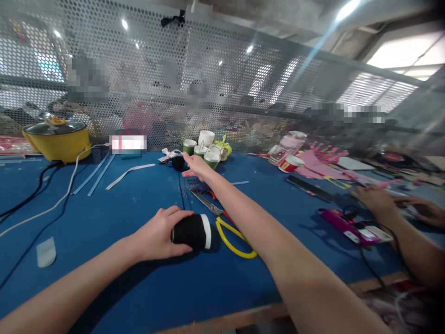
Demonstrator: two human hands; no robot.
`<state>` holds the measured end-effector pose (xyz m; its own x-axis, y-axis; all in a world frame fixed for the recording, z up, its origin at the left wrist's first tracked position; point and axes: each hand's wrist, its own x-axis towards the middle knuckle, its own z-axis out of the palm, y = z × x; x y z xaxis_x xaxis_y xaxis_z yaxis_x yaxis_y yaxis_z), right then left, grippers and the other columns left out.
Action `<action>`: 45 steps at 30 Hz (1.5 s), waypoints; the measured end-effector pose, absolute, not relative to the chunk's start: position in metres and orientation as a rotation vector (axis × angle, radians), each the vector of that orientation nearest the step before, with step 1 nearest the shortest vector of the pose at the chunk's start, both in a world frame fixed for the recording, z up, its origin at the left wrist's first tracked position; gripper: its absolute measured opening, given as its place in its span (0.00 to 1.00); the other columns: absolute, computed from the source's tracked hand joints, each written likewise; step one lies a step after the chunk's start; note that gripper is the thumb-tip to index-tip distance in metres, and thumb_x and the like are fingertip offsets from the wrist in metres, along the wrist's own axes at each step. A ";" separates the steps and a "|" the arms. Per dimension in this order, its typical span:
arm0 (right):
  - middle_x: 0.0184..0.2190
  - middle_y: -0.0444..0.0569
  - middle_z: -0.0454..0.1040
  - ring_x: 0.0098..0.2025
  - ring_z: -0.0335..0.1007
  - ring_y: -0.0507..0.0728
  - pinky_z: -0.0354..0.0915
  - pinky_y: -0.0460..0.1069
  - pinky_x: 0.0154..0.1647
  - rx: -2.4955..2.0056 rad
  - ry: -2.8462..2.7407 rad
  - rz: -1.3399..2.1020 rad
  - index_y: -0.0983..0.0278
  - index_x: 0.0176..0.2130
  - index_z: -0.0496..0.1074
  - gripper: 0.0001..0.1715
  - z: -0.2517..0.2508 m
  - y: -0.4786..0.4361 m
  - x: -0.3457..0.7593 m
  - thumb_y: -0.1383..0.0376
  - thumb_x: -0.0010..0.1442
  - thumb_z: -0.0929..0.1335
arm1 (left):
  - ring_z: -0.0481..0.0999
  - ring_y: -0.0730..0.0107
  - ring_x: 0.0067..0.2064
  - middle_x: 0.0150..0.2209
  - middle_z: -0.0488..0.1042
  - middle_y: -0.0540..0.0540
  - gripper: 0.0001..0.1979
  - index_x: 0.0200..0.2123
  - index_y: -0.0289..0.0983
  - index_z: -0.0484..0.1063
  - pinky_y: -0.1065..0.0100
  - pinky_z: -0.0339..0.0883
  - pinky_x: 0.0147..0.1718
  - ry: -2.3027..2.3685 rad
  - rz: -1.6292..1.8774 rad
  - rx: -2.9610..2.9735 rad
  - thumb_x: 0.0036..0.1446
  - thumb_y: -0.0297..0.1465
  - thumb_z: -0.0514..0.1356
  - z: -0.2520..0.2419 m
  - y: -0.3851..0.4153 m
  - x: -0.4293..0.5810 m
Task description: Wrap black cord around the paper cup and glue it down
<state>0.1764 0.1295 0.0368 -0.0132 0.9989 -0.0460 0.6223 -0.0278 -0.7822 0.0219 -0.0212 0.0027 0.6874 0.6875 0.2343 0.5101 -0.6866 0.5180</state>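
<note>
My left hand (pixel 160 234) lies on the blue table (pixel 139 287) and wraps round a black roll with a white end (pixel 193 230), which rests on its side. My right arm stretches far forward; my right hand (pixel 196 167) has its fingers extended, reaching toward a small black object (pixel 178 162) and a cluster of green and white cups (pixel 203 147). It holds nothing. Yellow-handled scissors (pixel 227 229) lie between my two arms, just right of the roll.
A yellow pot (pixel 57 139) with cables sits at the far left. White strips (pixel 130 170) lie on the table. A perforated metal screen stands behind. Another person's hands (pixel 382 199) work at the right beside a magenta tool (pixel 351 227) and pink pieces.
</note>
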 end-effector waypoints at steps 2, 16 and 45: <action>0.38 0.58 0.69 0.26 0.72 0.49 0.69 0.43 0.24 -1.681 -1.677 0.852 0.70 0.43 0.62 0.22 0.036 0.123 0.183 0.57 0.65 0.52 | 0.70 0.54 0.45 0.45 0.69 0.40 0.31 0.53 0.37 0.60 0.54 0.64 0.44 0.922 0.586 2.477 0.45 0.36 0.63 0.000 -0.020 0.022; 0.22 0.50 0.71 0.31 0.69 0.58 0.60 0.49 0.31 -1.934 -1.991 0.335 0.64 0.18 0.66 0.10 0.040 0.048 0.253 0.65 0.47 0.68 | 0.70 0.58 0.44 0.44 0.69 0.42 0.30 0.53 0.37 0.61 0.59 0.66 0.41 0.932 0.601 2.413 0.46 0.37 0.63 0.005 -0.012 0.011; 0.17 0.41 0.67 0.18 0.61 0.50 0.58 0.45 0.19 -1.550 -1.966 0.932 0.63 0.30 0.71 0.08 0.073 -0.031 0.247 0.60 0.52 0.66 | 0.71 0.61 0.42 0.45 0.67 0.41 0.27 0.53 0.38 0.60 0.63 0.65 0.39 1.073 0.567 2.482 0.50 0.37 0.61 0.012 0.004 -0.013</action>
<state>0.2468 -0.0305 0.0726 -0.2547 0.9657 -0.0498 0.6500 0.1328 -0.7482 -0.0127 0.0044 0.0117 0.6276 0.7491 0.2122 0.5973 -0.6381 0.4858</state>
